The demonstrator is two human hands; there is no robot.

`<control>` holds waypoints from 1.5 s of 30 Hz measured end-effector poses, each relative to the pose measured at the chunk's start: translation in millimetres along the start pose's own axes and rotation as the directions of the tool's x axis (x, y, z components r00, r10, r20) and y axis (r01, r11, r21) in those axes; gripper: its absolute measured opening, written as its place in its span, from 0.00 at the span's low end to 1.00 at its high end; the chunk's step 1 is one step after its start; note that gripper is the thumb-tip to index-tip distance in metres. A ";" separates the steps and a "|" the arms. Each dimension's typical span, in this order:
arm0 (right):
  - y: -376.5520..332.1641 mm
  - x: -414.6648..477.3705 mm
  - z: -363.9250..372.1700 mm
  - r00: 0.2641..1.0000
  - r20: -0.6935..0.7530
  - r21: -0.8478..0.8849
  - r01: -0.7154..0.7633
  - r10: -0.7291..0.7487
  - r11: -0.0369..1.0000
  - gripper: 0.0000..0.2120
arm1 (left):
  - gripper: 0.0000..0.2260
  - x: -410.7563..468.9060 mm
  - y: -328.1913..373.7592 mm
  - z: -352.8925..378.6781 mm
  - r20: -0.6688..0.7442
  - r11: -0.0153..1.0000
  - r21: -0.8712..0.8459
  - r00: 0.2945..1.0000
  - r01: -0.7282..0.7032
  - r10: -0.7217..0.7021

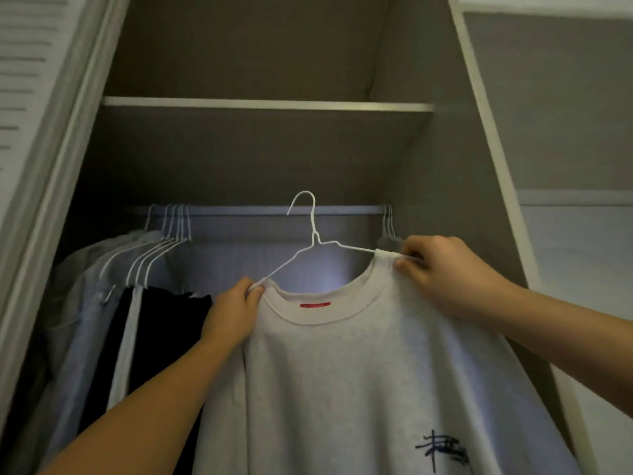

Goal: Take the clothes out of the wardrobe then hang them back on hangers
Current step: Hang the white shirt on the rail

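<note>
Pinching both shoulder ends of a white wire hanger (pixel 314 234), the person is holding a pale grey sweatshirt (pixel 359 371) up before the wardrobe rod (pixel 239 210). The left-hand grip (pixel 236 313) is closing thumb and fingers on the collar edge and the wire beneath it. The right-hand grip (pixel 442 272) is curling round the other collar edge and the wire there. The hook is rising just above the rod's line, and I cannot tell whether it is catching the rod.

The sweatshirt is looking soft, thick and fairly heavy for such thin wire. It is likely to sag and slide off the sloping arms, and the hanger is likely to flex. Holding at the shoulders, cloth and wire together, is looking like the safest hold. The ribbed collar is carrying a red label (pixel 315 305), and a black brush-like print (pixel 442 450) is showing low on the chest.

Grey garments (pixel 89 303) and a black garment (pixel 164 320) are hanging at the rod's left end, and more wire hangers (pixel 388 221) are hanging at its right end. A flat shelf (pixel 267 104) is spanning the wardrobe above.
</note>
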State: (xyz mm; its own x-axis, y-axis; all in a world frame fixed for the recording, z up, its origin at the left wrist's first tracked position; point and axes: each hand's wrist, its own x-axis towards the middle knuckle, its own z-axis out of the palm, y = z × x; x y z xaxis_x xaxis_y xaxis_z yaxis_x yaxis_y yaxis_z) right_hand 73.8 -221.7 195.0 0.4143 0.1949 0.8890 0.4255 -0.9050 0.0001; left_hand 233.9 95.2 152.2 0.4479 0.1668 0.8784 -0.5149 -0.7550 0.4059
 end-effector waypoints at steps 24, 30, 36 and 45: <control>-86.6 195.0 146.1 0.959 -0.206 -0.241 -0.241 0.194 0.940 0.13 | 0.21 205.6 -82.0 129.4 -0.110 0.889 -0.451 0.994 -0.075 0.028; -92.5 201.3 182.1 0.956 -0.170 -0.174 -0.268 0.239 0.948 0.14 | 0.24 207.4 -82.9 121.6 -0.033 0.871 -0.486 0.997 -0.074 0.066; -85.1 182.7 202.7 0.945 -0.082 -0.108 -0.324 0.316 0.940 0.14 | 0.23 192.1 -75.3 135.6 0.048 0.858 -0.513 0.998 -0.019 0.050; -102.2 151.4 190.5 0.997 0.058 -0.719 0.008 0.048 0.695 0.35 | 0.35 182.6 -64.2 155.0 0.092 0.825 -0.564 0.996 0.038 0.017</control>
State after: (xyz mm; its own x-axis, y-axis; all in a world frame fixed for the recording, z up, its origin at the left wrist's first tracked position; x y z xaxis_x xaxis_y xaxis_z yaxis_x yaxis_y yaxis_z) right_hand 246.3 -27.6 242.4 0.4804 0.1727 0.8599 -0.2796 -0.8991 0.3368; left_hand 462.0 75.8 247.4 0.5046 0.0952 0.8581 -0.8198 -0.2588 0.5108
